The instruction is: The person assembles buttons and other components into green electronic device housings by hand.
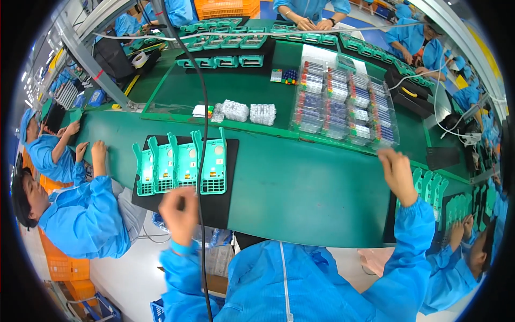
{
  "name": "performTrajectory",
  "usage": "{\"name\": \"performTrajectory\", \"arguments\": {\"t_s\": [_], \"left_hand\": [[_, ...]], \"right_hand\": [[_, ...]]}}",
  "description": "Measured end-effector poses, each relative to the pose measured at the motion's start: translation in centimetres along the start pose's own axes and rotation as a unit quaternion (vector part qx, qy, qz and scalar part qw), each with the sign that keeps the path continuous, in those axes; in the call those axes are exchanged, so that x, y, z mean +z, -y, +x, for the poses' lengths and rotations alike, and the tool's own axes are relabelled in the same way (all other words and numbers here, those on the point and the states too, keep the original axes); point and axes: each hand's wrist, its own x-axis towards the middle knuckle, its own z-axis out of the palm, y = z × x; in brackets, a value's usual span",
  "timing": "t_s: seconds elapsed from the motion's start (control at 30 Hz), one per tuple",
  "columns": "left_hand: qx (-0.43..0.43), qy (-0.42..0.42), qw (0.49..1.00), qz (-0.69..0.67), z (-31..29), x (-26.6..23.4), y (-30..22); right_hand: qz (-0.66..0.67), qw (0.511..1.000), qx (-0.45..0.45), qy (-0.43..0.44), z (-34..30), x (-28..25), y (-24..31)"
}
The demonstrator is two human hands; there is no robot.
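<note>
My left hand (pixel 181 213) is just below a row of green plastic housings (pixel 213 169) lying on a black mat (pixel 214 208). Its thumb and forefinger are curled together; whether anything sits between them is hidden. The housings have upright arms, a grid at the near end and small round silver parts inside. My right hand (pixel 399 174) is out to the right, by the near right corner of clear plastic trays (pixel 370 140) that hold rows of small cylindrical parts in white, blue and other colours. Its bent fingers are blurred, and what they hold, if anything, does not show.
A black cable (pixel 204 107) hangs down before the left housings. Two clear bubbled packs (pixel 263 114) stand by the ledge (pixel 284 133). More green housings (pixel 429 190) lie at the right. Co-workers in blue (pixel 86 214) sit on both sides, and another stands across the bench.
</note>
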Motion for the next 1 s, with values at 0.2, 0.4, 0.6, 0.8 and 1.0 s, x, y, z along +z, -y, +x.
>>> {"name": "performTrajectory", "arguments": {"t_s": [0.2, 0.4, 0.6, 0.8, 1.0], "left_hand": [[0.014, -0.074, 0.937, 0.342, 9.6, -8.8, 17.4], [-0.100, -0.005, 0.920, 0.379, 9.7, -8.8, 25.3], [-0.098, -0.019, 0.930, 0.353, 8.7, -9.0, 22.6], [-0.103, 0.027, 0.939, 0.326, 6.3, -5.0, 17.7], [0.006, 0.092, 0.963, 0.254, 3.2, 2.1, 8.4]], "right_hand": [[0.032, 0.999, 0.023, -0.015, 9.0, -1.8, -3.2], [-0.086, 0.995, 0.005, 0.040, 12.3, 1.1, -13.0], [-0.014, 0.986, 0.052, 0.160, 13.8, 0.8, -13.6], [0.040, 0.977, 0.062, 0.200, 14.0, -0.2, -13.2], [0.019, 0.970, 0.060, 0.235, 14.4, -0.3, -13.7]]}}
